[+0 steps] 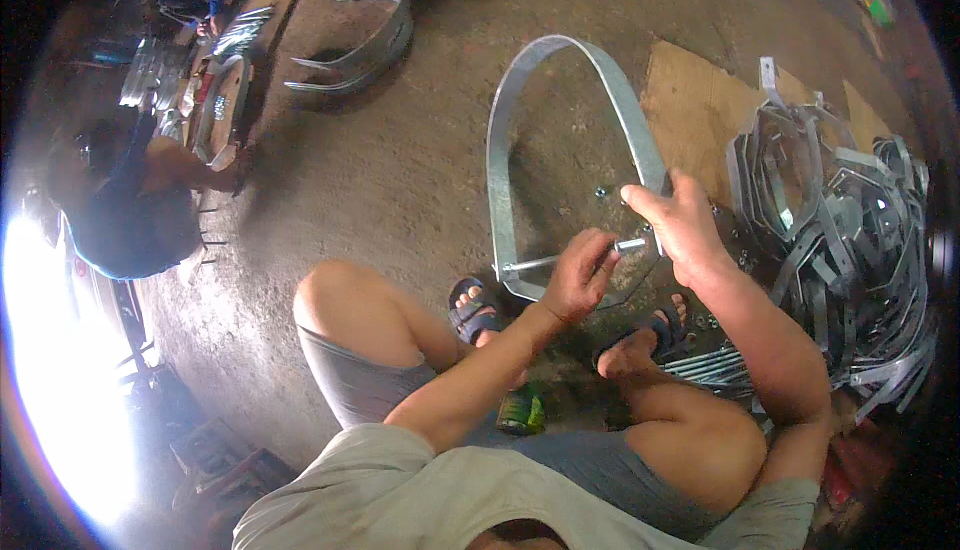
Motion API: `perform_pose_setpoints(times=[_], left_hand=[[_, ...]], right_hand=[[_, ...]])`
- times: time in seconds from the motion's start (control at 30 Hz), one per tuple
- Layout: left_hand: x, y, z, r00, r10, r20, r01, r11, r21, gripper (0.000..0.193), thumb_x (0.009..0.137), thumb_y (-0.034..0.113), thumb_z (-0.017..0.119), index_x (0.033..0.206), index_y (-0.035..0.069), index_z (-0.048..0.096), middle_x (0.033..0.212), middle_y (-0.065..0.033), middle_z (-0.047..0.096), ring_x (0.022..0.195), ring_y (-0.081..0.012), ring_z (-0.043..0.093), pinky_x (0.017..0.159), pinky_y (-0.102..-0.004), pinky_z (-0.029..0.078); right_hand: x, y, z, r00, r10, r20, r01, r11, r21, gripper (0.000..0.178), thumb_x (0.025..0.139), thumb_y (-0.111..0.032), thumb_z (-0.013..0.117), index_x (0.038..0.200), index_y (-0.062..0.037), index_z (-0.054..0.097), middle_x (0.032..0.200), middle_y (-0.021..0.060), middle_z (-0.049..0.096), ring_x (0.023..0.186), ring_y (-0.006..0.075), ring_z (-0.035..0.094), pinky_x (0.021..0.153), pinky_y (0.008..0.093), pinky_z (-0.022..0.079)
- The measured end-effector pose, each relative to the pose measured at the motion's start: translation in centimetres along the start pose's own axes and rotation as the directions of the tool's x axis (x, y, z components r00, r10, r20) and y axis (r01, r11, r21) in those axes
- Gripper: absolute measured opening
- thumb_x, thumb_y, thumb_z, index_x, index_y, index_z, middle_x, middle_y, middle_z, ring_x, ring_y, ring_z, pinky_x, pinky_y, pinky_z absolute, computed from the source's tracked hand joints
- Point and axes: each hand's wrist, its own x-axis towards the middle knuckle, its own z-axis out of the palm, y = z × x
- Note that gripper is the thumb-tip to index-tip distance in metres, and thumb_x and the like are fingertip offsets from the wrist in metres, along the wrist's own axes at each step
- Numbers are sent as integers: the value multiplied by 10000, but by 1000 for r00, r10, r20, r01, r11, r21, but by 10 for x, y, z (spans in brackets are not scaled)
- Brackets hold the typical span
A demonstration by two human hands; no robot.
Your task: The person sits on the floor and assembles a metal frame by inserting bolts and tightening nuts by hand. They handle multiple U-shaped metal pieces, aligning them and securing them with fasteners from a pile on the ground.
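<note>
A large U-shaped galvanized metal band (500,140) stands in front of me, its curve pointing away. My right hand (680,225) grips the band's right side near its lower end, with the thumb on the inner face. A threaded rod (530,265) runs across from the band's left end into my left hand (582,275). The fingers of this hand are pinched on the rod. A short bright metal sleeve (630,245) shows between the left fingers and the band's right end. Below the rod, an angled metal strip (610,300) is partly hidden by my left hand.
A tangled pile of metal brackets (840,220) lies at right, beside several metal rods (705,365) and cardboard (690,100). Nuts (601,192) are scattered on the floor. More curved bands (400,35) lie ahead. At left, a seated person (130,195) is near a tray of parts (225,115).
</note>
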Motion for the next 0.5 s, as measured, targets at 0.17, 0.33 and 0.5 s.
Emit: perform_pose_setpoints(times=[0.17,0.33,0.5], left_hand=[[2,20,1,998,-55,-27,51,989,-137,176,994,143,578,1070,-16,569,862,-167,509,777,-307,526,722,-377,445],[4,35,-6,974,-228,3,220,936,-276,167,1030,136,528,1067,-20,576,888,-145,564,819,-246,560,760,-375,458],[-1,28,-13,965,-237,-113,191,929,-317,329,1034,227,506,1223,-27,593,1187,-172,631,1118,-263,597,976,-384,447]], right_hand=[[-6,-40,7,995,4,95,4,997,-81,309,810,-245,754,875,28,626,689,39,598,597,133,557,520,335,449],[0,-60,29,972,-173,159,230,832,-504,479,768,-343,758,879,99,610,772,282,669,763,379,709,679,451,542],[-5,-65,34,960,-178,217,273,772,-574,518,765,-354,805,914,71,551,793,303,651,791,468,674,727,521,532]])
